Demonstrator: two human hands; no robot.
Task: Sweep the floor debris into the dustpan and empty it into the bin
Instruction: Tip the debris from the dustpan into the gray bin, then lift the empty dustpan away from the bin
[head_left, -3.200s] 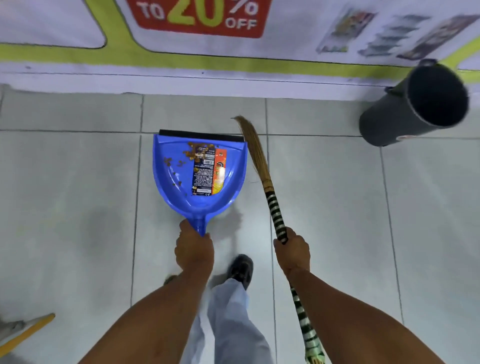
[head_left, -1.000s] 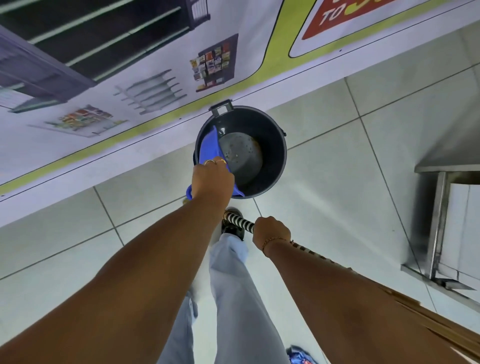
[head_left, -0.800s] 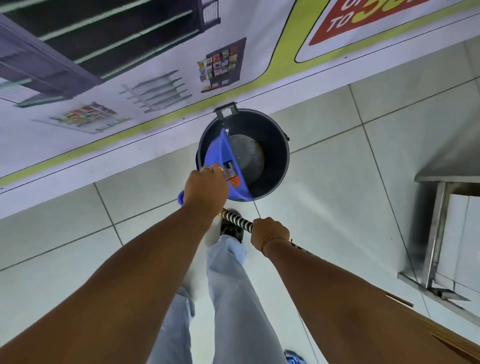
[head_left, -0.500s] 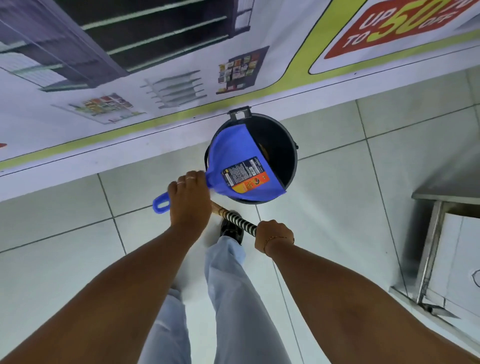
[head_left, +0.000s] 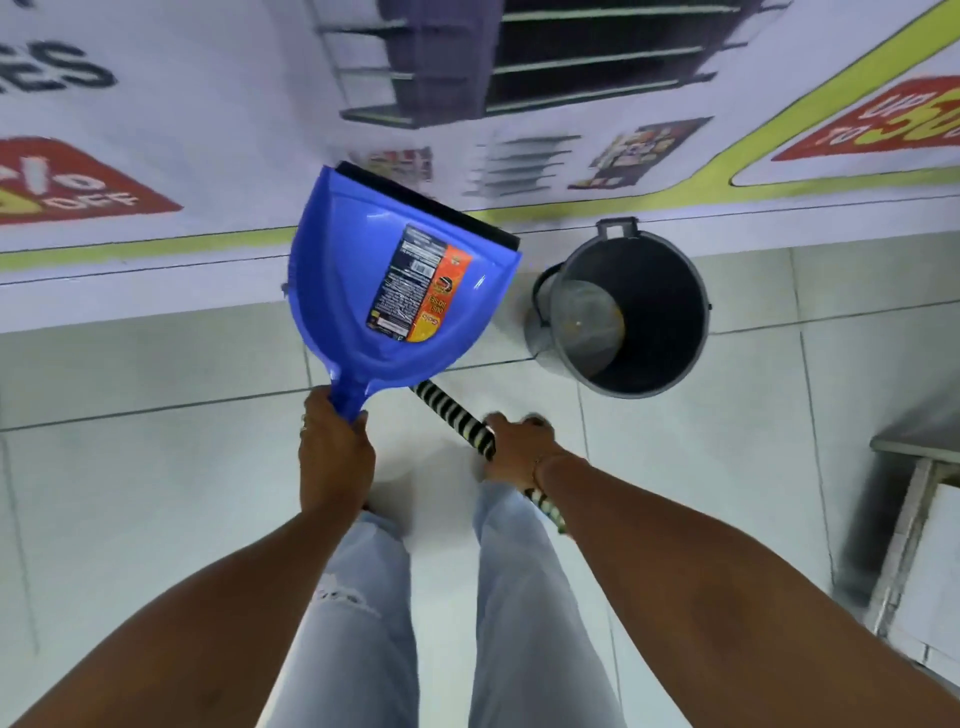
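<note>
Left hand (head_left: 335, 460) wrapped tight round handle of blue dustpan (head_left: 400, 291), pan raised, tilted, black lip up toward wall banner (head_left: 208, 130). Pan interior shows only printed label (head_left: 415, 283), no debris visible. Right hand (head_left: 517, 449) closed on striped broom handle (head_left: 457, 415), which runs behind pan. Dark bin (head_left: 631, 312) stands on tiled floor (head_left: 130, 493) right of pan, apart; clear liner or lid plus small brown bits at bottom.

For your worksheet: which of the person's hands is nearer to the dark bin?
Right. The right hand, gripping the striped broom handle, sits just below-left of the bin; the left hand, holding the dustpan, is farther left.
</note>
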